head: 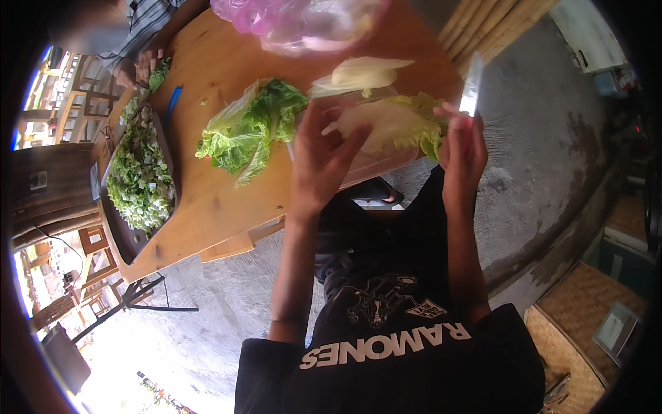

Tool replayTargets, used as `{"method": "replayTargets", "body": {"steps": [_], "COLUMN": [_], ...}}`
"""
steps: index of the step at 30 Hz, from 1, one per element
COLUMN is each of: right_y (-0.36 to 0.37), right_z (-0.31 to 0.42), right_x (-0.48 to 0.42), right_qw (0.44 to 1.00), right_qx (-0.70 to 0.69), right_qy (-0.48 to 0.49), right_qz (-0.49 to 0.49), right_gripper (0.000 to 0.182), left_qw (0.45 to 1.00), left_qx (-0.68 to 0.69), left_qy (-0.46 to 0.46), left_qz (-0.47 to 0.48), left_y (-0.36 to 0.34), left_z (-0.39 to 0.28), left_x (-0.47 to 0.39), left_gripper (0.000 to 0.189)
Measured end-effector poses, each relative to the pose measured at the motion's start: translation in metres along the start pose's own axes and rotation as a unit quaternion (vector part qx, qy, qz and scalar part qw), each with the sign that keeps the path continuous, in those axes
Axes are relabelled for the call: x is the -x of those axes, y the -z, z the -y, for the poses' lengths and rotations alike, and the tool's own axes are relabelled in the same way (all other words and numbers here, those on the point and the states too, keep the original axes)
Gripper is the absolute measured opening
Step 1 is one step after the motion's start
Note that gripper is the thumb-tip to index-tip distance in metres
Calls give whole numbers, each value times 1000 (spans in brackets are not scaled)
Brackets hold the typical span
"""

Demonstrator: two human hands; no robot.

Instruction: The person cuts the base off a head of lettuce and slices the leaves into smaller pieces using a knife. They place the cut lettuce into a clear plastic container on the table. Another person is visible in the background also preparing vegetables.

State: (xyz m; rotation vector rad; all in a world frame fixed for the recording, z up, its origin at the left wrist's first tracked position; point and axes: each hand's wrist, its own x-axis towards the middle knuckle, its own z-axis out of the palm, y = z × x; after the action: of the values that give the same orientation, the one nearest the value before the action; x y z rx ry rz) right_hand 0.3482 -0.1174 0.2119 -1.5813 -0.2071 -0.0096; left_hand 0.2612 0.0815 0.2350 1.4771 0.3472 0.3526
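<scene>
My left hand grips the pale stem end of a napa cabbage leaf, thumb on the near side. The leaf's frilled green end reaches toward my right hand. That hand holds a knife by its reddish handle, with the blade pointing up and away from me. Whether its fingers also touch the leaf is hard to tell. Under the leaf lies a translucent board or tray, partly covered. Just beyond rests a pale cabbage piece, and left of my left hand sits a bunch of green leaves.
A dark tray of chopped cabbage stands at the wooden table's left end. Another person's hands hold greens near it, beside a blue object. A pink plastic bag lies at the far side.
</scene>
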Motion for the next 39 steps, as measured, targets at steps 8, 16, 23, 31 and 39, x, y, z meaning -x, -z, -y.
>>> {"method": "replayTargets", "body": {"steps": [8,16,23,31,39], "right_y": [18,17,15,19,19], "right_z": [0,-1,1,33,24], "right_x": [-7,-27,-49,-31,-66], "right_qw": [971,949,892,920,791], "right_qx": [123,237,248,168,224], "right_qy": [121,200,308,87,212], "right_qz": [167,53,217,343,528], "right_gripper": [40,34,31,30,31], "left_qw": [996,987,995,899,884], "left_qx": [88,132,-88,-365,-374], "left_qy": [-1,-46,-42,-241,-278], "left_qz": [18,84,-10,-30,-34], "left_y": [25,-10,27,52,60], "left_z": [8,-20,-3,23,34], "left_x": [12,-9,11,21,17], "left_gripper": [33,39,40,34,17]}}
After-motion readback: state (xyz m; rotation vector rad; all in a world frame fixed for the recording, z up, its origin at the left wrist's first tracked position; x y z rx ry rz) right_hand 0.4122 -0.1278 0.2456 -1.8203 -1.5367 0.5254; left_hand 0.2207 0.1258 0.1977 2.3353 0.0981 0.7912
